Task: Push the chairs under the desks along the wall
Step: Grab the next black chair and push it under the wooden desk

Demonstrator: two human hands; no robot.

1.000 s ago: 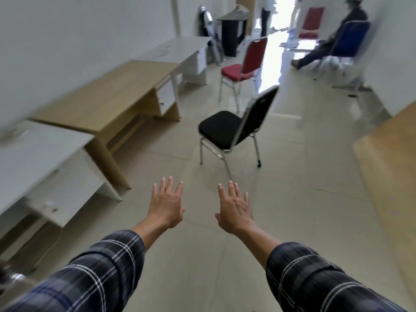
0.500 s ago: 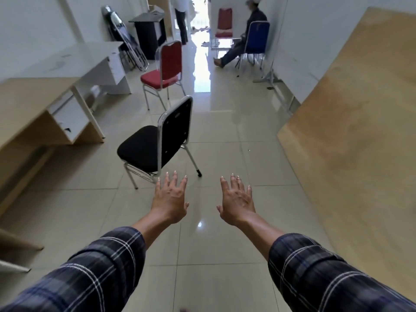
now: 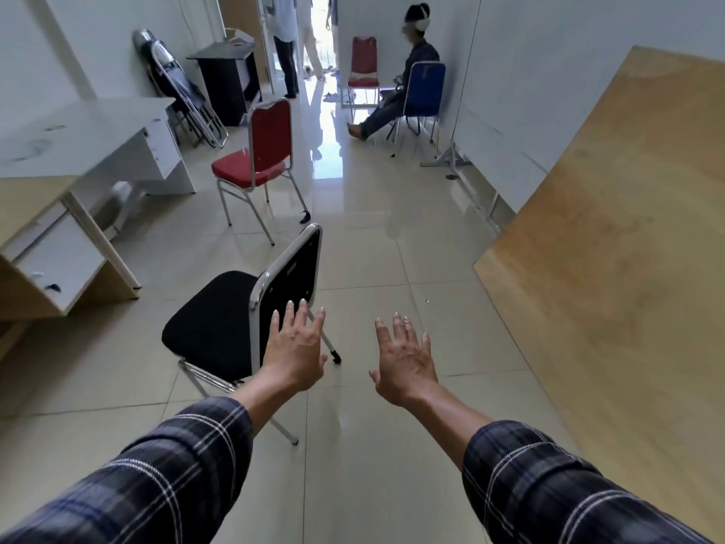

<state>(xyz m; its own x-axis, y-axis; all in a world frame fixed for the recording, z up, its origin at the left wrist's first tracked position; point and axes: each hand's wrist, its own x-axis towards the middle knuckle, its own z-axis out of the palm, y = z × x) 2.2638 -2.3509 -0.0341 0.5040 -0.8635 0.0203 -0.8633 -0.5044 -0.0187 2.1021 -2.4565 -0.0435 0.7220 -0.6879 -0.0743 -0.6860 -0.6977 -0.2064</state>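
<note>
A black padded chair (image 3: pixel 219 327) with a chrome frame stands on the tiled floor just ahead, its seat facing left toward a wooden desk (image 3: pixel 23 296). My left hand (image 3: pixel 296 347) is open, fingers spread, in front of the chair's backrest; I cannot tell whether it touches it. My right hand (image 3: pixel 404 357) is open over bare floor to the right of the chair, holding nothing. Farther on, a red chair (image 3: pixel 257 159) stands out from a white desk (image 3: pixel 90 135) along the left wall.
A large wooden board (image 3: pixel 612 245) leans against the right wall. A person sits on a blue chair (image 3: pixel 425 88) at the far right, with another red chair (image 3: pixel 363 64) beyond. Folded chairs (image 3: pixel 176 92) and a black cabinet (image 3: pixel 227 80) stand at the far left.
The view has swung right and moved closer to the black chair. Both hands, still open, have come up to the chair, the left now at its backrest.
</note>
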